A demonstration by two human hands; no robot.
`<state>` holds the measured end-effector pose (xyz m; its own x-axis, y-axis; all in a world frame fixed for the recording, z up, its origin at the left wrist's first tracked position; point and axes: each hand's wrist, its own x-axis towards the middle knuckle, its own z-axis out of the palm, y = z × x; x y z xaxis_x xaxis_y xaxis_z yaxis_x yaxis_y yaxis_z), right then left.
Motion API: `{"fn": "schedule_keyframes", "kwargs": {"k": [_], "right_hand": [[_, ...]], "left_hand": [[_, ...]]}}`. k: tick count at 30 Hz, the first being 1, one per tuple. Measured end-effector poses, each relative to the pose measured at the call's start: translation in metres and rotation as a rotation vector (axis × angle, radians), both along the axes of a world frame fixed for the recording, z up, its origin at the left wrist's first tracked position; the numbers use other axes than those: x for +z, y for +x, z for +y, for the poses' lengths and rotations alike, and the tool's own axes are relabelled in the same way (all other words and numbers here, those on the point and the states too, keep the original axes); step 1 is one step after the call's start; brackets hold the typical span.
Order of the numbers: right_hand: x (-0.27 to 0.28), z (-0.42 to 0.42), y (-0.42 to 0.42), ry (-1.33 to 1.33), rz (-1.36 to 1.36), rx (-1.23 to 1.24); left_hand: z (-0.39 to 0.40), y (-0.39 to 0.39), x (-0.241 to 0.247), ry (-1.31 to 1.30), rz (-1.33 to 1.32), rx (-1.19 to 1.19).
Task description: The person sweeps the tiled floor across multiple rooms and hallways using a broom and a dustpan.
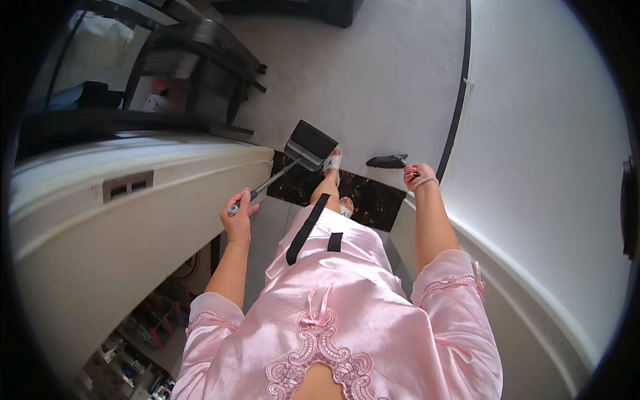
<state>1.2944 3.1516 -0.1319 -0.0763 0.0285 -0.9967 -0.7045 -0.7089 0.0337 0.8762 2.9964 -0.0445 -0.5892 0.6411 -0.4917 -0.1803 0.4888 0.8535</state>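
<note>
My left hand (239,215) holds the grey-tipped handle of a long-handled dustpan (314,141). Its black pan with a row of comb teeth hangs in front of my forward foot, over the edge of a dark marbled threshold. On the right, my right hand (420,177) is closed around the handle of a broom with a black head (387,161); most of that handle is hidden by the hand and the viewing angle. The broom head lies to the right of the dustpan, apart from it, over the grey floor.
A doorway frames me, with a cream door jamb (150,200) at left and a white wall (530,125) at right. The dark marbled threshold (370,197) crosses underfoot. Black furniture (200,65) stands beyond at upper left, and another dark piece (300,10) at the top.
</note>
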Motion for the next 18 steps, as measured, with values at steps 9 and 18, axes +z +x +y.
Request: {"fn": "schedule_keyframes", "kwargs": {"k": [9,18], "right_hand": [[-0.034,0.217,0.056,0.1,0.025,-0.023],[-0.022,0.34,0.039,0.268,-0.283,-0.035]], "left_hand": [[0.167,0.009,-0.02,-0.077,0.029,0.035],[0.327,-0.034,-0.021,-0.145,0.015,-0.108]]}}
